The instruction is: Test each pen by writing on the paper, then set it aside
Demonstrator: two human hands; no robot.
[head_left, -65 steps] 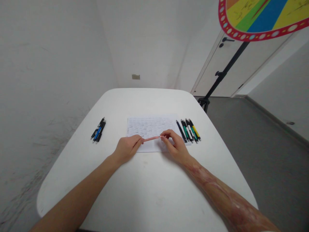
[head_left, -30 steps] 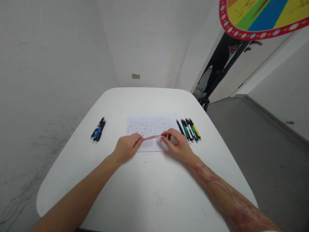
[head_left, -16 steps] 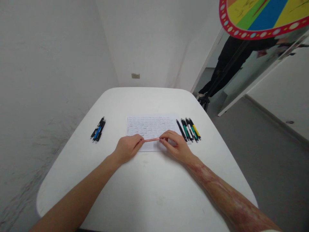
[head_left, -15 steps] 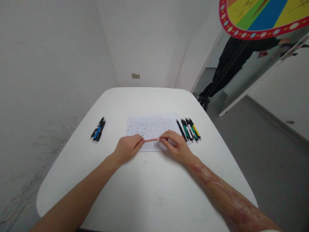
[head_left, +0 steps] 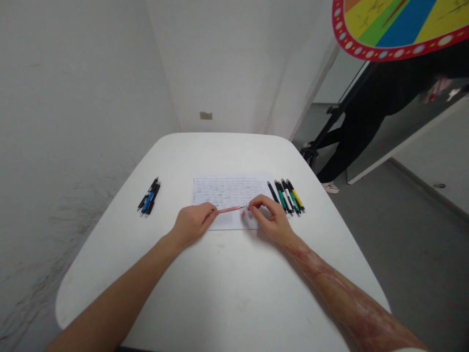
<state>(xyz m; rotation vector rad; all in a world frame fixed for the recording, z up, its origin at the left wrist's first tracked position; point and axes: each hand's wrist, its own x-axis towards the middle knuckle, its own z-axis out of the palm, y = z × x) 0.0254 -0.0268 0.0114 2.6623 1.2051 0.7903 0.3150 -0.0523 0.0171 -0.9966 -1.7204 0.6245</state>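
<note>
A slim pink pen barrel (head_left: 229, 209) is pinched between the thumb and fingers of my left hand (head_left: 194, 225). From the barrel's right end a thin dark tip sticks out toward my right hand (head_left: 269, 217). My right thumb and forefinger are pressed together just right of that tip. Whatever they hold is too small to make out. Below the tip, a short pink piece (head_left: 244, 213) shows over the paper, apart from the barrel. Both hands are above the lower part of a sheet of paper (head_left: 223, 190) covered with handwriting-like lines.
On the white table (head_left: 220, 288), several black and blue pens (head_left: 149, 198) lie at the left. Several pens with green, white and yellow parts (head_left: 289, 196) lie right of the paper. Beyond the table's right edge, a person in dark clothes (head_left: 362, 127) stands by a colourful wheel (head_left: 403, 29).
My right hand has moved slightly right, off the pen's end. A short pink piece and a dark tip now show there. The person in the background has shifted closer to the table.
</note>
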